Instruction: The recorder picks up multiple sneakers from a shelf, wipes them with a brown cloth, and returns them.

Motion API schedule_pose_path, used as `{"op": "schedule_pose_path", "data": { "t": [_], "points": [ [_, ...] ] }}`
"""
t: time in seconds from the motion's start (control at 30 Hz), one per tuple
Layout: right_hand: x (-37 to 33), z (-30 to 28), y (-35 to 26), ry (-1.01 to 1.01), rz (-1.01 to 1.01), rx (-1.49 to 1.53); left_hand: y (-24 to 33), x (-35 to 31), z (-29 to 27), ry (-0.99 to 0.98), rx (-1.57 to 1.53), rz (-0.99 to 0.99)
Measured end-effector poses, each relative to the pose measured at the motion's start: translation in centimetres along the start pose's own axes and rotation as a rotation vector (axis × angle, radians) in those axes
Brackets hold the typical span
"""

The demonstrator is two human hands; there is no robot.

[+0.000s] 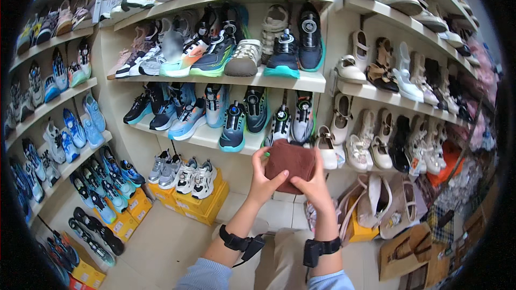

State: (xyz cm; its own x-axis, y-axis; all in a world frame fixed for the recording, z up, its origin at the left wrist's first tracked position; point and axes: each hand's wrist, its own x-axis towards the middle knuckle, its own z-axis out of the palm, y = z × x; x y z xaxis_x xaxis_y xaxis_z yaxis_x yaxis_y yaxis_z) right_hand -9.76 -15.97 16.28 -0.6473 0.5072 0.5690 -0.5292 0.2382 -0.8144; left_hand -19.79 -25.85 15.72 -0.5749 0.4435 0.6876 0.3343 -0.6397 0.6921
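The left hand [263, 178] and right hand [317, 183] pinch a brown cloth [290, 160] at its nine and three o'clock sides. Beyond it, at twelve, sneakers [282, 56] line a shelf [312, 82]; yellow boxes [205, 212] sit at eight, pale bags [372, 204] at four.

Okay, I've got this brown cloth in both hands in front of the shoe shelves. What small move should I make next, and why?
I'd probably draw the brown cloth slightly toward you, keeping the left hand and right hand at its sides: in this view its upper edge overlaps the silver-and-black sneaker, and I can't tell whether they touch.
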Motion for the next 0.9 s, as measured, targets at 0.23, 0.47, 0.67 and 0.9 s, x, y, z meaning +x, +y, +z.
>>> {"op": "schedule_pose_path", "data": {
  "t": [0.23, 0.47, 0.67, 0.9],
  "points": [
    [1.9, -1.3, 7.8, 0.046, 0.181, 0.422, -6.8, 2.2, -3.2, -0.378, 0.091, -0.276],
    [0.4, -6.3, 14.0, 0.361, 0.186, 0.441, -12.3, 2.7, -3.3, 0.323, -0.136, -0.774],
    [0.0, -5.5, 13.6, 0.390, 0.242, 0.402, -13.7, 6.6, -3.2, 0.300, -0.529, -0.990],
    [-0.5, -3.6, 13.9, 0.365, 0.212, 0.368, -13.3, 6.8, -4.9, 0.347, -0.793, -0.880]
  ]
}}
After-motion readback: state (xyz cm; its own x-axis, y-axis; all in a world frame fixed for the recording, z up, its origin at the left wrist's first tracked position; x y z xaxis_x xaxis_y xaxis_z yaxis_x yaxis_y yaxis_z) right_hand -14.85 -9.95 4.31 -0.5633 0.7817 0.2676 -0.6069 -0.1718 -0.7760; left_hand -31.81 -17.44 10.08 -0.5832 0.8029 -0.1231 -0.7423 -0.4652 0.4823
